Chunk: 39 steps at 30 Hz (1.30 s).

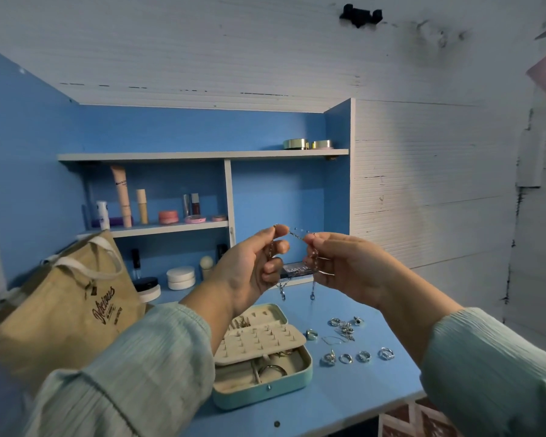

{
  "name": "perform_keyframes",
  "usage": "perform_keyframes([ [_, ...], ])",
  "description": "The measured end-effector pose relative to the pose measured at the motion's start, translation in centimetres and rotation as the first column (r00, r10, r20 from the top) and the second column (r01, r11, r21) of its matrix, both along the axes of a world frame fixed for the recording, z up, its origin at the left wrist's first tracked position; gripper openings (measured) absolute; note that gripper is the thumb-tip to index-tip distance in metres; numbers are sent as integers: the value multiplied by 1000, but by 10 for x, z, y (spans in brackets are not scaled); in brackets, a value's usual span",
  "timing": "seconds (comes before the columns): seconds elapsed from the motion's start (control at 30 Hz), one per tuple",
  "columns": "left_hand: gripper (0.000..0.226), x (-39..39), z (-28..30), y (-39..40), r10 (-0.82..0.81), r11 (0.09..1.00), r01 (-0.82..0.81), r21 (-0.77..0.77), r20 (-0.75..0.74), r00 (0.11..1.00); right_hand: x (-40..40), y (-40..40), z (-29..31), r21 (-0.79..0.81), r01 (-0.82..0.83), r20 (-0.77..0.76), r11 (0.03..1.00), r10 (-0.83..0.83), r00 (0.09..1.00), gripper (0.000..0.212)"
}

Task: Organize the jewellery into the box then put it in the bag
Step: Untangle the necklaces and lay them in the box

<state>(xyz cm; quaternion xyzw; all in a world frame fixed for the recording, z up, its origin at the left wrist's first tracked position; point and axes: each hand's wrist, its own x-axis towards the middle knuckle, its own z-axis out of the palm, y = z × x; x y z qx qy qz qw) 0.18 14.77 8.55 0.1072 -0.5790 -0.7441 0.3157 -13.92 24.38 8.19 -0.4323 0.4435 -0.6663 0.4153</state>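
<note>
- Left hand point(252, 266) and right hand point(344, 263) each pinch one part of a thin metal chain point(295, 235); a short span runs between them, both clasp ends hanging down.
- Open jewellery box point(265, 367) lies directly below the hands, slightly nearer the left.
- Box: rigid teal shell, padded cream insert.
- Jute bag point(60, 310) stands left of the left hand.

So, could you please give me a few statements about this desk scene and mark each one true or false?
1. Both hands, left hand and right hand, hold the chain above the desk. True.
2. The box is closed. False: it lies open, with jewellery already inside.
3. The bag stands left of the box. True.
4. The rings lie inside the bag. False: they lie on the desk, right of the box.
5. The chain's two ends hang down below the hands. True.
</note>
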Motion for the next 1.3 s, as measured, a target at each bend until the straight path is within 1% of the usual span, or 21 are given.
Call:
perform_keyframes([
  [0.1, 22, 0, -6, 0, 11, 1000, -11, 22, 5, 1000, 0, -1, 2, -9, 9, 39, 1000, -9, 999, 12],
  [0.2, 20, -2, -12, 0, 23, 998, -23, 62, 4, 1000, 2, -4, 4, -12, 20, -4, 1000, -20, 1000, 11],
  [0.3, 17, -5, -19, 3, 52, 989, -52, 135, 6, 999, 4, -7, 7, -7, 48, -61, 999, -48, 997, 12],
  [0.33, 17, -7, -22, 4, 71, 985, -72, 156, 10, 997, 4, -9, 9, -1, 70, -113, 998, -69, 991, 12],
  [0.4, 17, -10, -28, 5, 118, 976, -117, 181, 7, 993, 5, -13, 13, 16, 124, -266, 992, -116, 957, 14],
  [0.47, 17, -13, -31, 4, 172, 963, -171, 206, 14, 985, 7, -19, 17, 25, 184, -420, 983, -157, 894, 17],
  [0.57, 17, -16, -32, 0, 241, 940, -254, 225, 85, 967, 9, -28, 26, 21, 242, -604, 970, -181, 776, 20],
  [0.63, 17, -16, -30, -3, 254, 942, -284, 179, 174, 952, 11, -36, 31, 19, 237, -658, 971, -166, 735, 22],
  [0.73, 20, -11, -31, -16, 267, 959, -284, 7, 320, 909, 13, -50, 36, 16, 205, -680, 979, -140, 719, 21],
  [0.8, 16, -7, -31, -28, 267, 963, -236, -128, 364, 892, 14, -62, 38, 18, 184, -692, 983, -121, 712, 22],
  [0.87, 12, -5, -30, -42, 257, 955, -176, -239, 372, 892, 15, -74, 38, 24, 162, -709, 986, -98, 699, 23],
  [0.9, 14, -4, -30, -49, 250, 949, -151, -277, 368, 896, 15, -80, 37, 27, 150, -717, 988, -85, 692, 23],
  [1.0, 24, -7, -28, -70, 248, 931, -120, -344, 354, 902, 15, -98, 32, 28, 123, -747, 992, -61, 662, 23],
  [1.1, 18, -9, -26, -84, 308, 907, -145, -395, 388, 869, 12, -115, 23, 20, 133, -783, 991, -68, 619, 24],
  [1.17, 11, -11, -27, -90, 325, 905, -152, -398, 413, 851, 9, -126, 15, 26, 135, -779, 990, -65, 624, 24],
  [1.23, 14, -13, -32, -99, 349, 893, -157, -422, 429, 833, 5, -136, 6, 47, 133, -768, 990, -49, 639, 23],
  [1.3, 14, -13, -41, -109, 341, 892, -143, -429, 432, 835, -1, -145, -4, 74, 129, -762, 989, -27, 647, 23],
])
